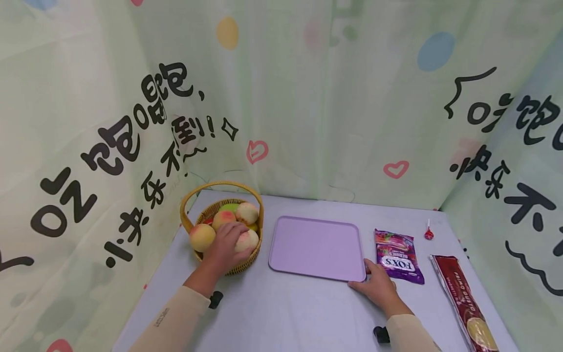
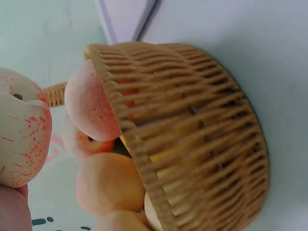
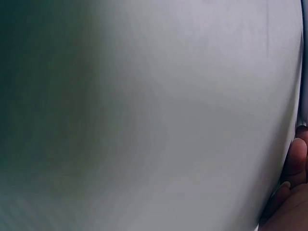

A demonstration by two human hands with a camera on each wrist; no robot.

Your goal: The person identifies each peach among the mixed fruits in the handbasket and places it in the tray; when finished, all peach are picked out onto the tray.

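Observation:
My left hand (image 1: 224, 244) is over the wicker basket (image 1: 241, 266) and grips a pale, red-speckled peach (image 1: 247, 241) between fingers and thumb. In the left wrist view this peach (image 2: 21, 130) is raised beside the basket's rim (image 2: 130, 134), apart from the other fruit. More peaches (image 1: 203, 237) fill the basket, with a green fruit (image 1: 229, 208) behind them. The near right corner of the purple tray (image 1: 316, 247) is held by my right hand (image 1: 379, 286), thumb at the front edge and fingers along the side. Only some right fingers (image 3: 296, 156) show in the right wrist view.
Right of the tray lies a purple Fox's candy bag (image 1: 399, 256). A red lollipop (image 1: 428, 231) and a long dark-red packet (image 1: 464, 303) are farther right. The basket's tall handle (image 1: 222, 183) arches over the fruit. Printed curtains (image 1: 299, 98) surround the white table (image 1: 294, 313).

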